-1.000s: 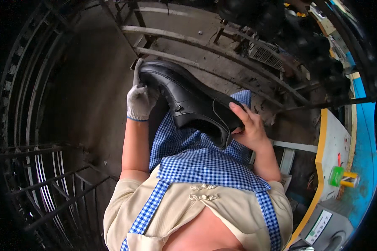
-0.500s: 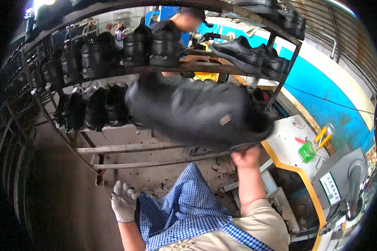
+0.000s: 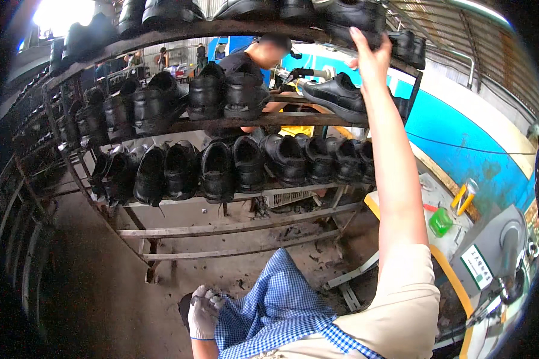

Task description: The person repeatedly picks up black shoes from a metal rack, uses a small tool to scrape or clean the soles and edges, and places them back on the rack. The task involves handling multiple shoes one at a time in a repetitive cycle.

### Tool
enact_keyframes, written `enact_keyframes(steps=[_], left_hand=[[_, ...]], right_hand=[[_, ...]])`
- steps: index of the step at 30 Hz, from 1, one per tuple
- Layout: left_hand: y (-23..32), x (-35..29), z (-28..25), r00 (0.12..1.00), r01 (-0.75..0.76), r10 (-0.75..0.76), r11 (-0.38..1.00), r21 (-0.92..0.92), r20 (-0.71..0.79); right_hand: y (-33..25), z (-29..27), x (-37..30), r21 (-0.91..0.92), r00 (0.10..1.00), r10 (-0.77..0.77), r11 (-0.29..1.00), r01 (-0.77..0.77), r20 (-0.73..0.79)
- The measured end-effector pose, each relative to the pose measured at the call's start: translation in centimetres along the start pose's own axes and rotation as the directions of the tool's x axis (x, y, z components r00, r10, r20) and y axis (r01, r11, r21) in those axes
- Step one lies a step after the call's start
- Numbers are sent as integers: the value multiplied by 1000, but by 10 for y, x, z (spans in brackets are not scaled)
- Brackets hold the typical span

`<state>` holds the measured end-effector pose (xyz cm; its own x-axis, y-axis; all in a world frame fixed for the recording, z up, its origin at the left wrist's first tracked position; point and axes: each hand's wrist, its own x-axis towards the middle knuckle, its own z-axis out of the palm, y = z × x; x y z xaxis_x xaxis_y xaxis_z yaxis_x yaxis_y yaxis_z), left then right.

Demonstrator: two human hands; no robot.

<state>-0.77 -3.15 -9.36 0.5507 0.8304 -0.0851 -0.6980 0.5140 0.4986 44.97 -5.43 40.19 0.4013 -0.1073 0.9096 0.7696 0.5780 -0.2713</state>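
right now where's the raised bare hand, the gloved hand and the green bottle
right hand (image 3: pixel 371 57), head view, on its back, up at the top-shelf black shoe (image 3: pixel 347 13)
left hand (image 3: pixel 205 311), head view, on the white glove's back
green bottle (image 3: pixel 440 222), head view, on its body

The right arm stretches straight up and away from the body, bare from the short sleeve to the wrist. The right hand (image 3: pixel 370 57) is ungloved at the top of the reach, fingers (image 3: pixel 359 37) extended upward. The left arm hangs low and bent, its hand (image 3: pixel 205 312) in a white glove, fingers loosely curled by the lap.
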Motion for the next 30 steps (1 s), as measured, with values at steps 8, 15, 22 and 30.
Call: enact_keyframes(steps=[8, 15, 22, 30], left_hand=[[-1, 0, 1, 999, 15, -14, 1000, 24, -46], [-2, -3, -3, 999, 41, -42, 999, -31, -15], [-8, -11, 17, 996, 73, -74, 997, -28, -46], [-13, -11, 23, 985, 158, -154, 986, 52, -73]], right_hand=[[42, 23, 38, -339, 986, 168, 928, -158, -1], [41, 72, 14, -570, 977, -173, 794, 212, 123], [-8, 117, 12, -691, 942, 301, 713, -120, 147], [-2, 110, 8, -661, 986, 155, 747, -76, 62]])
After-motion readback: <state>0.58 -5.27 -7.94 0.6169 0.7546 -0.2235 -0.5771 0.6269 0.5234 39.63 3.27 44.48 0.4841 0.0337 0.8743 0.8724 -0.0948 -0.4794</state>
